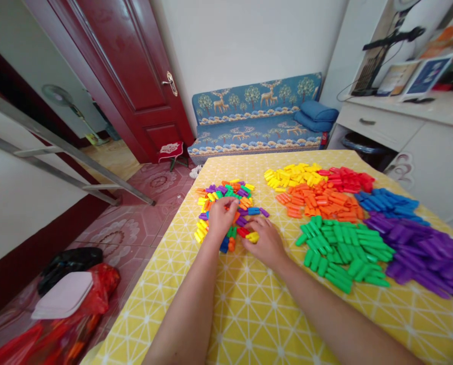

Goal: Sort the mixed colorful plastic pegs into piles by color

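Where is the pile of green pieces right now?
In the head view, the green pile lies on the right side of the yellow tablecloth, below the orange pile and left of the purple pile.

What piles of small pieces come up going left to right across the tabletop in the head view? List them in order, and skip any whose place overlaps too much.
Mixed-color pile → yellow pile → red pile → purple pile.
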Tool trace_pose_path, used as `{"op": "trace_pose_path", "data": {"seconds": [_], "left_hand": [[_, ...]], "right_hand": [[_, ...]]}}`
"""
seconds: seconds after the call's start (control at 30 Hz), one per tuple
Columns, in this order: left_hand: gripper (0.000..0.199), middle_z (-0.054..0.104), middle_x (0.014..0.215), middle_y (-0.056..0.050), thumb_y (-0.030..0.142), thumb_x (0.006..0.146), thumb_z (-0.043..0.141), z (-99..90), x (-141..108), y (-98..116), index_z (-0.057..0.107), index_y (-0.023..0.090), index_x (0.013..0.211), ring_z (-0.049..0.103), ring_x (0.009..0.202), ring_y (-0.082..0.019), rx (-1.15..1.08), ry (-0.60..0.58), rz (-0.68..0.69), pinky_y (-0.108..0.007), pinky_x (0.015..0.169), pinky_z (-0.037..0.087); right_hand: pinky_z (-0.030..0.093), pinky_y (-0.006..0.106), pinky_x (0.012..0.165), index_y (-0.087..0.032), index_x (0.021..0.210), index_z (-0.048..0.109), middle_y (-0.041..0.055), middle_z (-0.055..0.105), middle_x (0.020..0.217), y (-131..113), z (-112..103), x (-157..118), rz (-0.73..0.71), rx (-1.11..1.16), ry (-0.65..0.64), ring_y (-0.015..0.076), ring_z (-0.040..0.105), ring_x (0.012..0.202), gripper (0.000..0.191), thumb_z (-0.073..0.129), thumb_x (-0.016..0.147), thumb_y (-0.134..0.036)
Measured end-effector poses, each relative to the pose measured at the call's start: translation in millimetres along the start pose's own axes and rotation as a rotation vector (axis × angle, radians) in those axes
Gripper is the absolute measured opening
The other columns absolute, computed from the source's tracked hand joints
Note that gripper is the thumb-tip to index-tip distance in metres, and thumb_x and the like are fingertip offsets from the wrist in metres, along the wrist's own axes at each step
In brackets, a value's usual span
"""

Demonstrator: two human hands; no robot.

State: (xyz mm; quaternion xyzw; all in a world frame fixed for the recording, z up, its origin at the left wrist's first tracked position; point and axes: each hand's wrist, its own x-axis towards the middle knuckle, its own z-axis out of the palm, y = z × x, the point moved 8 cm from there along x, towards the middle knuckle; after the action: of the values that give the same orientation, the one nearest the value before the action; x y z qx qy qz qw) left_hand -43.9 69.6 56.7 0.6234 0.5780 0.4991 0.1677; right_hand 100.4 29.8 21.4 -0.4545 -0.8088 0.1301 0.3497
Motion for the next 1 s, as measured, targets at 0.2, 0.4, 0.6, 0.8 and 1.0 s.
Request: {"op": "trace_pose_path", "data": {"seconds": [0.2, 0.4, 0.6, 0.8, 1.0], "left_hand": [[0.046, 0.058, 0.127, -0.007, 0.030, 0.074, 0.065, 32.5, -14, 5, 0.063, 0.027, 0.120, 0.050, 0.116, -0.029, 0.594, -0.300, 0.115, -0.042, 0.100, 0.039], [0.061, 0.052, 0.129, -0.008, 0.033, 0.069, 0.068, 48.4, -25, 14, 0.055, 0.030, 0.128, 0.044, 0.120, -0.030, 0.711, -0.377, 0.109, -0.043, 0.100, 0.038], [0.033, 0.067, 0.094, -0.006, 0.030, 0.071, 0.063, 49.1, -22, 12, 0.068, 0.025, 0.103, 0.054, 0.101, -0.026, 0.710, -0.416, 0.146, -0.036, 0.090, 0.044], [0.025, 0.067, 0.084, -0.005, 0.029, 0.066, 0.066, 51.0, -24, 13, 0.069, 0.022, 0.090, 0.056, 0.091, -0.024, 0.629, -0.402, 0.219, -0.034, 0.084, 0.045], [0.024, 0.066, 0.086, -0.004, 0.024, 0.061, 0.069, 50.3, -23, 11, 0.067, 0.020, 0.085, 0.057, 0.088, -0.022, 0.424, -0.451, 0.243, -0.032, 0.081, 0.046]], "right_hand": [[0.040, 0.043, 0.098, -0.021, 0.106, 0.064, 0.0082, 0.059, 0.116, 16, -10, 0, 0.071, 0.084, 0.161, 0.0246, 0.052, 0.110, 0.033, 0.061, 0.073, -0.025], [0.035, 0.044, 0.104, -0.018, 0.121, 0.057, 0.0123, 0.051, 0.132, 31, -24, -4, 0.192, 0.008, 0.325, 0.0249, 0.044, 0.123, 0.037, 0.042, 0.090, -0.032], [0.032, 0.046, 0.101, -0.023, 0.119, 0.060, 0.0081, 0.050, 0.137, 35, -12, 3, 0.254, -0.159, 0.145, 0.0285, 0.041, 0.125, 0.037, 0.050, 0.083, -0.026], [0.040, 0.036, 0.088, -0.021, 0.100, 0.066, 0.0052, 0.067, 0.104, 40, -11, 5, 0.235, -0.049, 0.137, 0.0218, 0.056, 0.099, 0.031, 0.049, 0.074, -0.016], [0.043, 0.038, 0.084, -0.026, 0.103, 0.067, 0.0034, 0.070, 0.099, 38, -9, 5, 0.242, -0.021, 0.103, 0.0243, 0.060, 0.092, 0.038, 0.055, 0.068, -0.017]]}}
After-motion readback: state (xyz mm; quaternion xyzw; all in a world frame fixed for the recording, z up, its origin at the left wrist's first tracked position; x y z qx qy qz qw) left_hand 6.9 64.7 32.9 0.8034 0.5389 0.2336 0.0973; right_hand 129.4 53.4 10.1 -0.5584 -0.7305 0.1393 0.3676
